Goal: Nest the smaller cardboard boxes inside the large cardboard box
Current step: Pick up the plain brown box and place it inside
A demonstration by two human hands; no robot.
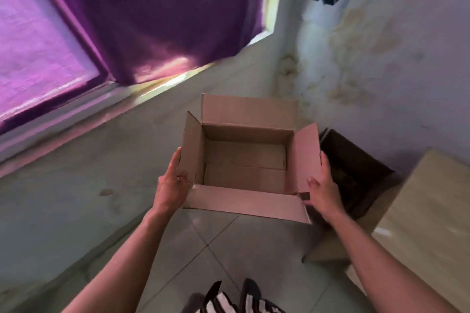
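I have an open cardboard box (245,162) held up in front of me, its four flaps spread and its inside bare down to the bottom panels, so nothing is nested in it yet. My left hand (171,183) clasps the left flap and wall, fingers wrapped round the outside and thumb on the edge; my right hand (321,185) grips the right flap the same way, thumb inside, fingers behind the cardboard. The box hangs above the tiled floor (216,244), near the corner of the stained wall (381,58). Just to its right, lower down, sits a dark open box (353,168), and beside that a pale cardboard surface (429,216) runs out of the picture; the blur and the crop leave me unsure whether that is another box and which of these is the large one. By my judgement the task is at its start or early: one empty box is in hand and no box sits inside another. What is left is to carry this one to its place and fit the boxes together.
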